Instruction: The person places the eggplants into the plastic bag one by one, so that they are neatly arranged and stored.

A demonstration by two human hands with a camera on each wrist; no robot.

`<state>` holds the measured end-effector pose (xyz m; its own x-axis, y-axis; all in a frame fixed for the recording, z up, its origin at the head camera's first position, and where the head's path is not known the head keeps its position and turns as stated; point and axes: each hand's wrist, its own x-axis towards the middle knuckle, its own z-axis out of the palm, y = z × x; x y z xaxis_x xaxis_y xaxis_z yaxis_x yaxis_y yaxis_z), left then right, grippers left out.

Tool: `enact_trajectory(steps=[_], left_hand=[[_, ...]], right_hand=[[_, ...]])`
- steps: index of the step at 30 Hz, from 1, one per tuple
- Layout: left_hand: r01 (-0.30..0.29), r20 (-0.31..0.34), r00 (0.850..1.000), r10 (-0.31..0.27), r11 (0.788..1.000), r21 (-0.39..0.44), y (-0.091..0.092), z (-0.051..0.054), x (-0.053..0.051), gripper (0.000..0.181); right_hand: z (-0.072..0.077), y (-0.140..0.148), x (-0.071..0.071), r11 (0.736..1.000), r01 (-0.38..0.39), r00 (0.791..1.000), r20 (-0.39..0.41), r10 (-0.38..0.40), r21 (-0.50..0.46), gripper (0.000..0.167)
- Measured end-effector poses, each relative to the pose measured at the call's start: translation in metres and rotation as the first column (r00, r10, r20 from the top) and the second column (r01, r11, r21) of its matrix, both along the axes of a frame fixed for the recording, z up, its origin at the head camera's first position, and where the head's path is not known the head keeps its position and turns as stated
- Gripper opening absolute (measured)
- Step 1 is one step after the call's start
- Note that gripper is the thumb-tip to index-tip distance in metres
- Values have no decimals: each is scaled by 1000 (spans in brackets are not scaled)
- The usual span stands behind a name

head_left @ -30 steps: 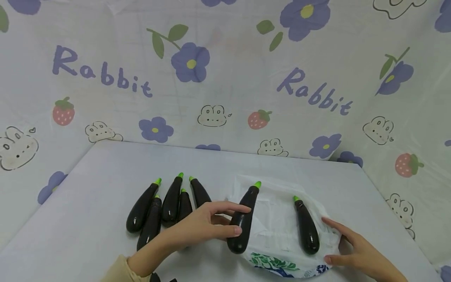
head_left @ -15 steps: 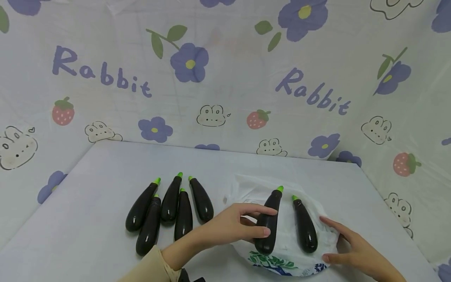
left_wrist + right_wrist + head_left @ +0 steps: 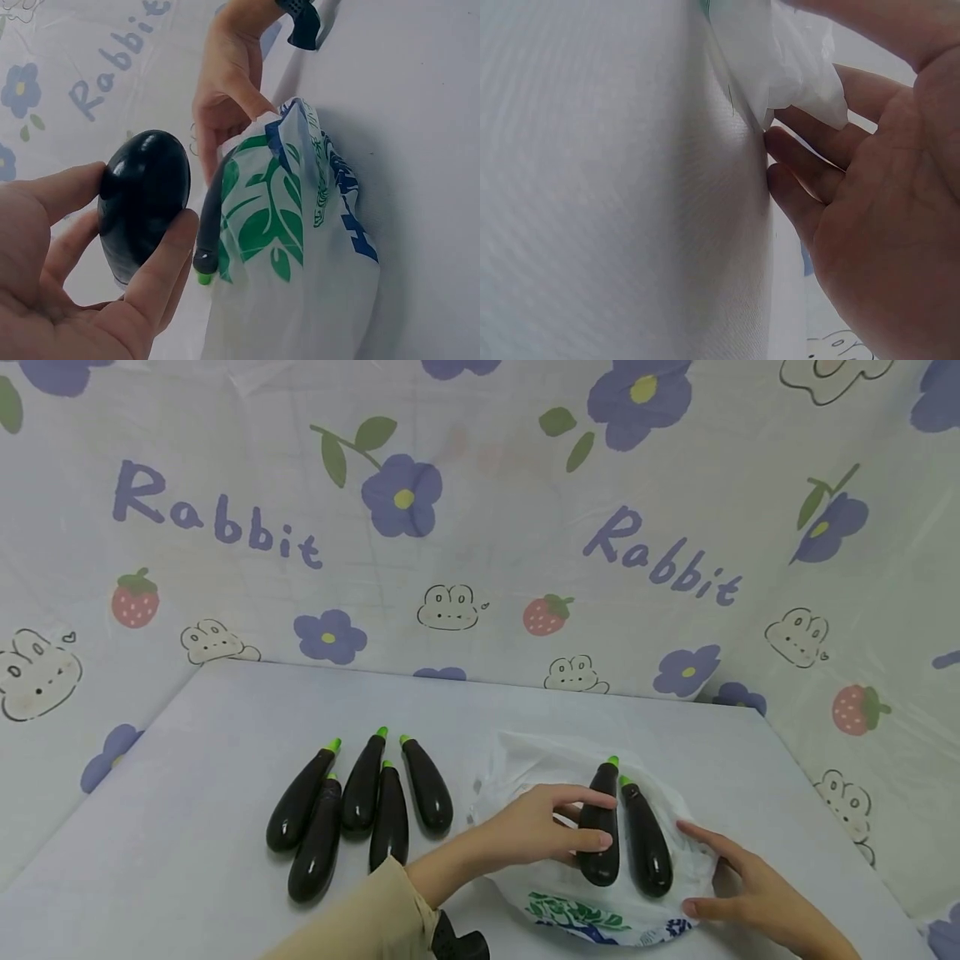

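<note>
My left hand (image 3: 536, 827) holds a glossy black eggplant (image 3: 600, 827) with a bright green stem, thumb and fingers on its sides. This eggplant (image 3: 144, 206) appears end-on in the left wrist view. It is over a white plastic bag (image 3: 525, 868) with a green and blue print, close beside a second eggplant (image 3: 648, 843) on the bag. At the bag's right edge my right hand (image 3: 757, 889) grips the plastic between thumb and fingers. In the right wrist view, crumpled plastic (image 3: 802, 67) lies inside that hand (image 3: 885, 187).
Several more eggplants (image 3: 315, 843) lie in a group left of the bag on the white table (image 3: 187, 760). Behind and beside the table hangs a rabbit-and-flower printed cloth (image 3: 480, 543). A black device (image 3: 461, 941) sits at the left wrist.
My left hand has carried its eggplant rightward across the bag, next to the other eggplant. The right hand has stayed at the bag's edge.
</note>
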<state>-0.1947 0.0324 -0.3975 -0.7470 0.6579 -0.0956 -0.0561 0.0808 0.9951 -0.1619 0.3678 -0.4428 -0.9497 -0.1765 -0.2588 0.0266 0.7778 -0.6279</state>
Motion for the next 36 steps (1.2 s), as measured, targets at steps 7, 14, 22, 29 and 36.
enact_trajectory(steps=[7,14,22,29,36], left_hand=[[-22,-13,1000,21,1000,-10,9,-7,-5,42],[-110,-38,993,109,993,-34,18,-13,-9,42],[-95,-26,995,94,995,-32,25,-17,-10,42],[-55,4,998,55,997,-52,27,-15,-5,40],[-8,46,999,13,994,-111,30,-11,-4,38]], right_hand=[[1,-2,-1,1000,-6,1000,3,6,-4,101],[1,-2,-3,1000,-6,1000,8,6,-4,102],[0,-2,-3,1000,17,999,46,-16,-14,105],[-1,-2,-2,1000,10,999,30,-10,-10,104],[-1,0,-1,1000,4,1000,16,-4,-10,104]])
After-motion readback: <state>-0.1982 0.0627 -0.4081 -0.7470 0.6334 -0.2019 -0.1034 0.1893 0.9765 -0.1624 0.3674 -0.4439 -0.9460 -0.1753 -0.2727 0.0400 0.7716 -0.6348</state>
